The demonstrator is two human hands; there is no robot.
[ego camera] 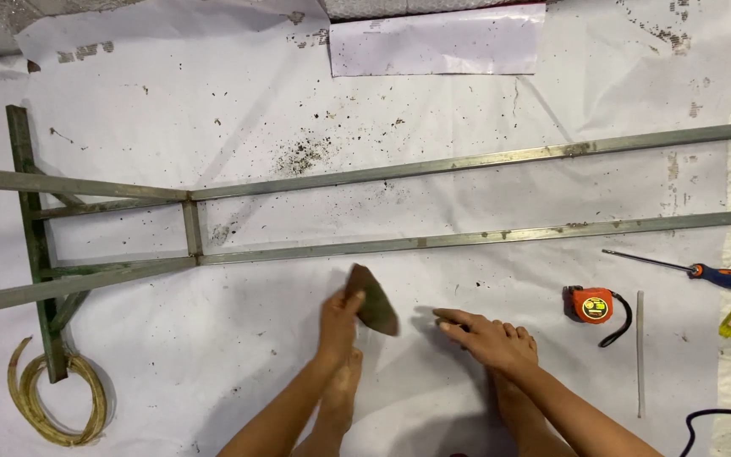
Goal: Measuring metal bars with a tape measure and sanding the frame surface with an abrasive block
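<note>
A dark, flat, roughly triangular piece, perhaps worn abrasive pad or leather, the view is too blurred to say point(372, 300), is pinched in the left hand point(340, 317) just below the frame. The right hand point(488, 337) lies flat and released on the white sheet point(213, 101), fingers pointing to nine o'clock. At twelve o'clock lies one rusty greenish square-tube metal frame point(433, 241), two long rails joined; its rust remains. At three o'clock: one orange tape measure point(591, 305), one blue-handled screwdriver point(704, 272), one thin rod point(640, 351). At eight o'clock, one coil of yellowish cord point(57, 398).
</note>
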